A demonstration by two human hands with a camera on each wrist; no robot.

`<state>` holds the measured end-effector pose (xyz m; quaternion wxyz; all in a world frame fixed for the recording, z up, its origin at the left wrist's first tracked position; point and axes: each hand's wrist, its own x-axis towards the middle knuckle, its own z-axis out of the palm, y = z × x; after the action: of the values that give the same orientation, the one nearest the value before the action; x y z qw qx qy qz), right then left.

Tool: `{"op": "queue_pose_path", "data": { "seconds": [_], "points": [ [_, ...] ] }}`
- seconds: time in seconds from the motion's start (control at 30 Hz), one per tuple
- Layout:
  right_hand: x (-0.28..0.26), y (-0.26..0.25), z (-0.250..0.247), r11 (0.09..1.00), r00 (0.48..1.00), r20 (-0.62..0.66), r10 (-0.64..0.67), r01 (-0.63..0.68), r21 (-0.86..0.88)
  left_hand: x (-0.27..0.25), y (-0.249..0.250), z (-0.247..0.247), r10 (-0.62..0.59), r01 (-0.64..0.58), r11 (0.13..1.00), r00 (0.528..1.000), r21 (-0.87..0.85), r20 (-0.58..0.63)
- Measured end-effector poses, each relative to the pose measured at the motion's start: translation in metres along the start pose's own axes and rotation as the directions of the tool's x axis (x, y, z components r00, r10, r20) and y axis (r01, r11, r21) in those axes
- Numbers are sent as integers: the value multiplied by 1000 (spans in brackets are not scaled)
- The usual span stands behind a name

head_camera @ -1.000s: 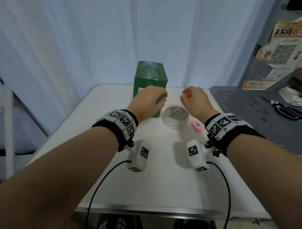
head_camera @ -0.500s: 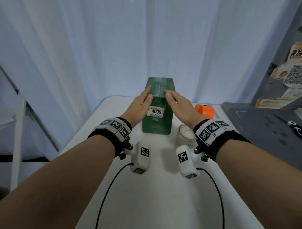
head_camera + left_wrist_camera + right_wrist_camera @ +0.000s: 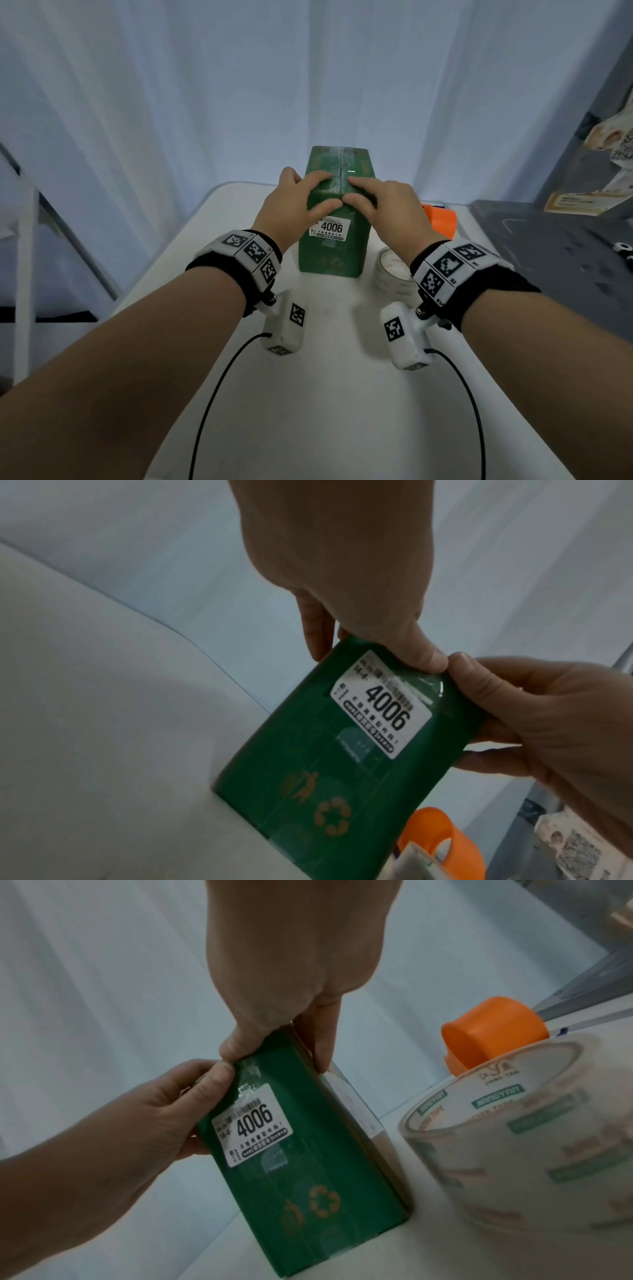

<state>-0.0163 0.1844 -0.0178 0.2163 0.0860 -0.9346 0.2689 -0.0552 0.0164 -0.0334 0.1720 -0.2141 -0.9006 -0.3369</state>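
A tall green box [image 3: 334, 253] with a white "4006" label stands upright on the white table [image 3: 308, 394]. My left hand [image 3: 310, 197] grips its top near edge from the left, thumb on the front face and fingers over the taped top. From the right, my right hand [image 3: 363, 193] grips the same edge, and the two thumbs nearly touch above the label. The left wrist view shows the box [image 3: 325, 777] under both thumbs. In the right wrist view the box [image 3: 308, 1191] leans slightly in the frame.
A roll of clear printed tape [image 3: 394, 270] lies just right of the box, close under my right wrist. Behind the roll sits an orange plastic object [image 3: 440, 221]. A dark grey mat [image 3: 548, 246] adjoins the table on the right. White curtains hang behind.
One second ago my right hand was at the orange object. Both hands then came to the box top, and from lying flat there they have now curled over its near edge.
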Motion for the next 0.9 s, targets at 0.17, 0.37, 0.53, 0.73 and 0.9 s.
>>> {"op": "queue_pose_path", "data": {
  "seconds": [0.17,0.37,0.53,0.73,0.9],
  "points": [
    [-4,2,5,999,998,58,28,-26,-37,-5,-5,3,52,-53,998,999,19,13],
    [-9,-1,7,999,995,96,41,-42,12,-7,-8,5,84,-85,996,996,36,39],
    [-16,-1,13,997,988,148,42,-31,-71,-8,-11,2,87,-101,988,989,115,115],
    [-10,0,2,999,982,189,22,-30,36,-3,8,-3,-30,27,997,998,66,55],
    [-6,-3,2,998,993,103,49,-52,24,-3,7,5,13,-14,999,1000,50,15]
  ]
}}
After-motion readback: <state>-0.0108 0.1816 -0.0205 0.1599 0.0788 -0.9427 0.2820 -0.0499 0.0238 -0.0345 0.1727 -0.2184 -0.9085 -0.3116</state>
